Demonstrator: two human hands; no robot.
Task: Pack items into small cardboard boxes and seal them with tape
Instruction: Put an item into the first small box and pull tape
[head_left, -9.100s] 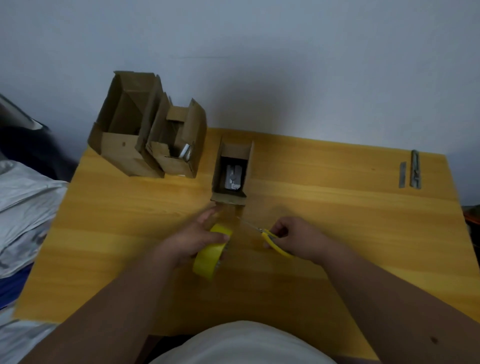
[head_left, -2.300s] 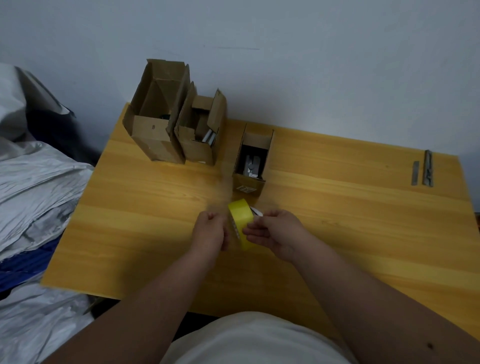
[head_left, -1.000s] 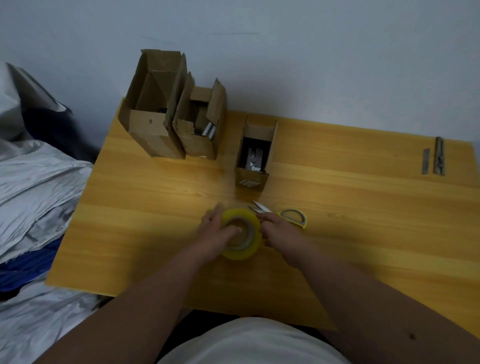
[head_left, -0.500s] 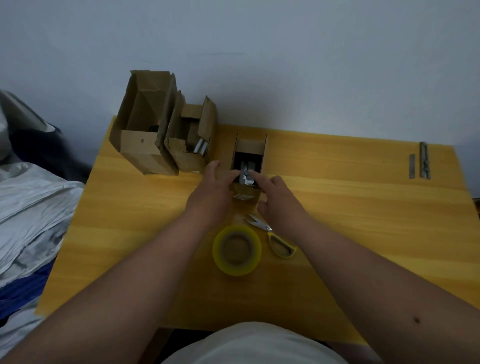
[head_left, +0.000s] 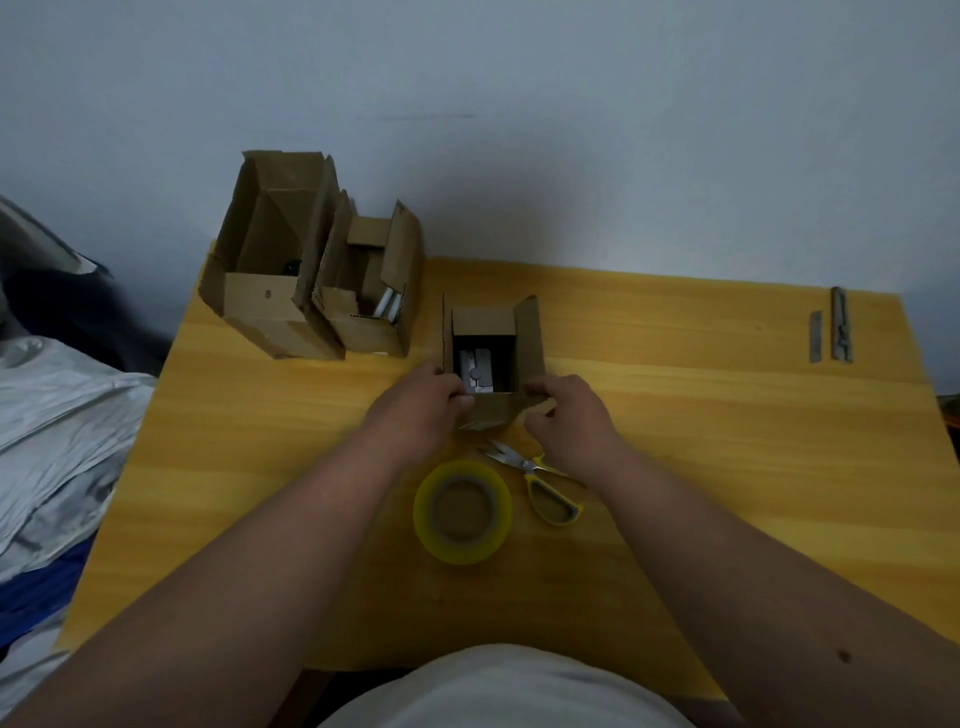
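Observation:
A small open cardboard box (head_left: 527, 338) stands mid-table with a metal part (head_left: 475, 370) inside. My left hand (head_left: 415, 410) grips the box's near left corner. My right hand (head_left: 569, 415) grips the near right corner and its front flap. A yellow tape roll (head_left: 462, 512) lies flat just behind my hands, toward me. Yellow-handled scissors (head_left: 540, 480) lie to the right of the roll, under my right wrist.
Two more open cardboard boxes, a tall one (head_left: 270, 254) and a smaller one (head_left: 371, 283), stand at the back left of the yellow wooden table (head_left: 727, 441). Metal strips (head_left: 831, 332) lie at the far right. Crumpled grey sheeting (head_left: 57, 415) lies left of the table.
Both hands let go of the tape roll, which now lies flat, and reached forward to the small box. They now hold its near corners. The scissors lie on the table.

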